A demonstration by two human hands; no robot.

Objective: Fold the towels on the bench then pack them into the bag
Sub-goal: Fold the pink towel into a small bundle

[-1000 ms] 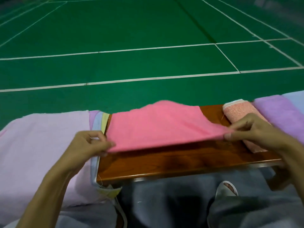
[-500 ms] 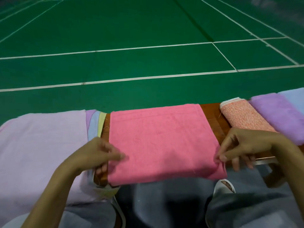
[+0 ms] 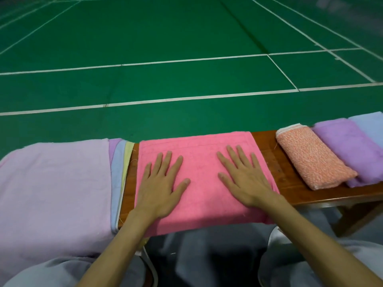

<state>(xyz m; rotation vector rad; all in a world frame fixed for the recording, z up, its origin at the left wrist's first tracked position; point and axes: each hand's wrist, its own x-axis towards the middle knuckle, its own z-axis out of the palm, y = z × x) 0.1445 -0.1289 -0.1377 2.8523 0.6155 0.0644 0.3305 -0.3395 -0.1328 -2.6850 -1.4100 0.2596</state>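
Observation:
A pink towel lies folded flat across the wooden bench, its near edge hanging over the front. My left hand rests palm down on its left half with fingers spread. My right hand lies flat on its right half, fingers also spread. Neither hand grips anything. To the left, a stack of unfolded towels, a pale lilac towel on top, drapes over the bench. On the right sit a folded orange towel, a folded purple towel and a light blue towel. No bag is in view.
Beyond the bench stretches a green court floor with white lines. My knees in grey trousers sit below the bench's front edge. A bench leg shows at lower right.
Both hands brought the pink towel's raised edge toward me, laid it down on the bench, released its corners and now press flat on top of it.

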